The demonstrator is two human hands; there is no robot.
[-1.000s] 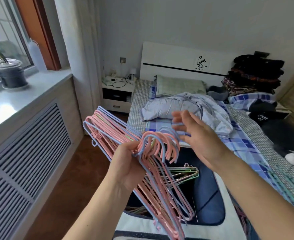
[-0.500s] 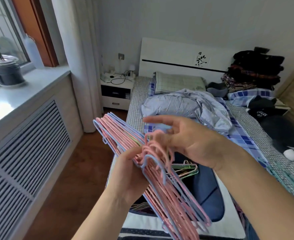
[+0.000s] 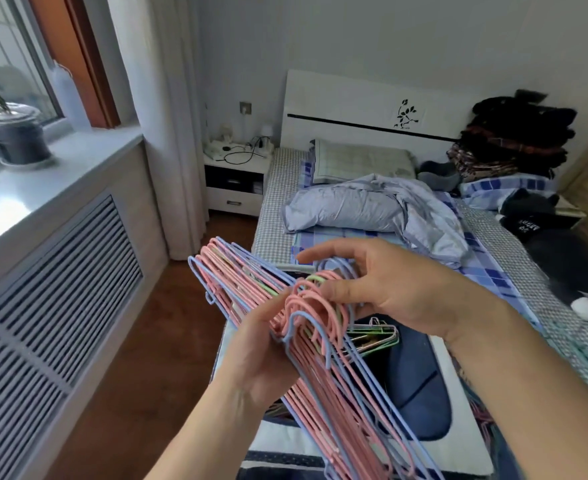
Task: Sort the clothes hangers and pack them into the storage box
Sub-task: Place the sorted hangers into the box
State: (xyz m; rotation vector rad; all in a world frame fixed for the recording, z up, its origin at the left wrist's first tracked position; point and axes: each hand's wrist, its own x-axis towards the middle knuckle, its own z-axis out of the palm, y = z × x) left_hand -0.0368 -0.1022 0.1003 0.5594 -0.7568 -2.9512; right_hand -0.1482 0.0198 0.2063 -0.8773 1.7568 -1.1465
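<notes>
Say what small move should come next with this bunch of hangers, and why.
Probably square up the hooks: the left hand grips the hangers, the right hand fingers their uneven hooks, and the storage box lies open below.

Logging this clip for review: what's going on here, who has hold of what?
A person stands by a bed, sorting a thick bunch of pink and blue hangers. The left hand holds the bunch just under the hooks, while the right hand curls its fingers round the hooks at the top. Below, an open dark storage box already holds a few pale green hangers. The bunch in the hands is not yet packed.
</notes>
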